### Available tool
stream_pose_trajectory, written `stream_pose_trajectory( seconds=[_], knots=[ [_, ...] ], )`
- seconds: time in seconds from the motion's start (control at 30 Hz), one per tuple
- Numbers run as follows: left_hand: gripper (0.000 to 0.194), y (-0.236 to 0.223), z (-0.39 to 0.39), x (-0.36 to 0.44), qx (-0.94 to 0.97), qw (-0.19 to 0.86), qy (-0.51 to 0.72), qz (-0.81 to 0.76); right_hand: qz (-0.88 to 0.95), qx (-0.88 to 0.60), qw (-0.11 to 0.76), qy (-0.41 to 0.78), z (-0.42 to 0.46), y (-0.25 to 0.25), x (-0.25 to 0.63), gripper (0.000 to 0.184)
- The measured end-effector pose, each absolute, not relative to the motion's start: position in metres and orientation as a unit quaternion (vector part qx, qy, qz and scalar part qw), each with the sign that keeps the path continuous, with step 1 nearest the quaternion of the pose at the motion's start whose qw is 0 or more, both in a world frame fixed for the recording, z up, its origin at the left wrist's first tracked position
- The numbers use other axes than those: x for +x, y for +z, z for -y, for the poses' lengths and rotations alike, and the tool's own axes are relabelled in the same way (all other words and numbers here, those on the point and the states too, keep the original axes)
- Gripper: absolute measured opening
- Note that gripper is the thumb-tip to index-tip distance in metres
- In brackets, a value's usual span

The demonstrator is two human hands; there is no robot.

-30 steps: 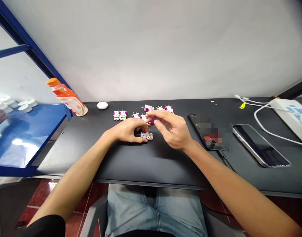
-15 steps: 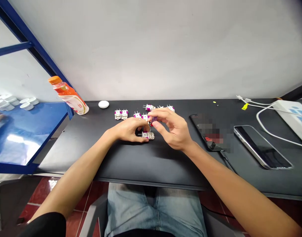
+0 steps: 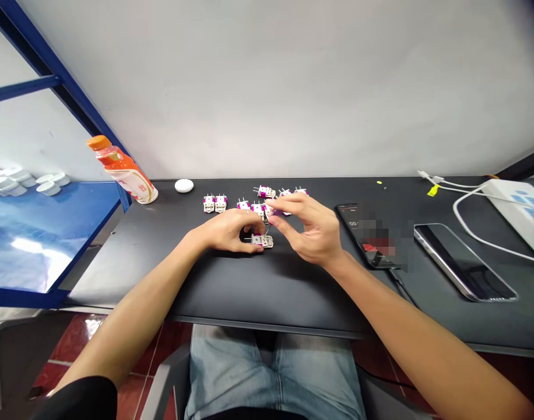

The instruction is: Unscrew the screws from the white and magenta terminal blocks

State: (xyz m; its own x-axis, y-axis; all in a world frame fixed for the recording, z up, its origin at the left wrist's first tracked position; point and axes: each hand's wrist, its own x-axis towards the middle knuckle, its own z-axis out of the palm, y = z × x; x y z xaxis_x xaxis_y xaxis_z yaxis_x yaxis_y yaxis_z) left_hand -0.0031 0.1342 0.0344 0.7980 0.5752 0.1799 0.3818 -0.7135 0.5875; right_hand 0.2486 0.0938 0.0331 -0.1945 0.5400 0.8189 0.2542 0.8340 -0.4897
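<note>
Left fingers [image 3: 248, 248] seemingly grip part [image 3: 264, 241] on black desk [image 3: 232, 291].

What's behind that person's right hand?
Beyond the right hand, at least two small white-and-purple pronged parts show on the black desk. The hand partly covers them; whether anything else lies hidden there, I can't tell.

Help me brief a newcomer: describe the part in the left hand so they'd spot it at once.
On the black table, find the left hand, in front of small white and purple parts. It holds a similar pale part, pins pointing left. Unlike its neighbours, it is gripped and nearest the table's front edge.
</note>
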Motion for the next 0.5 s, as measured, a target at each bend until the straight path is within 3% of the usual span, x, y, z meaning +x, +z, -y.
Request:
stream_pose_trajectory(
  seconds=[0.13,0.33,0.5],
  knots=[
    [0.027,0.035,-0.1344,-0.0034,0.911,0.268,0.175,-0.261,0.76,-0.257,0.565,0.195,-0.0912,0.0322,0.249,0.041],
    [0.027,0.0337,-0.1344,-0.004,0.908,0.27,0.183,-0.264,0.769,-0.248,0.575,0.133,-0.0934,0.0352,0.2492,0.026],
    [0.027,0.0352,-0.134,-0.0036,0.909,0.273,0.175,-0.263,0.755,-0.258,0.569,0.2,-0.092,0.0348,0.2486,0.037]
  ],
)
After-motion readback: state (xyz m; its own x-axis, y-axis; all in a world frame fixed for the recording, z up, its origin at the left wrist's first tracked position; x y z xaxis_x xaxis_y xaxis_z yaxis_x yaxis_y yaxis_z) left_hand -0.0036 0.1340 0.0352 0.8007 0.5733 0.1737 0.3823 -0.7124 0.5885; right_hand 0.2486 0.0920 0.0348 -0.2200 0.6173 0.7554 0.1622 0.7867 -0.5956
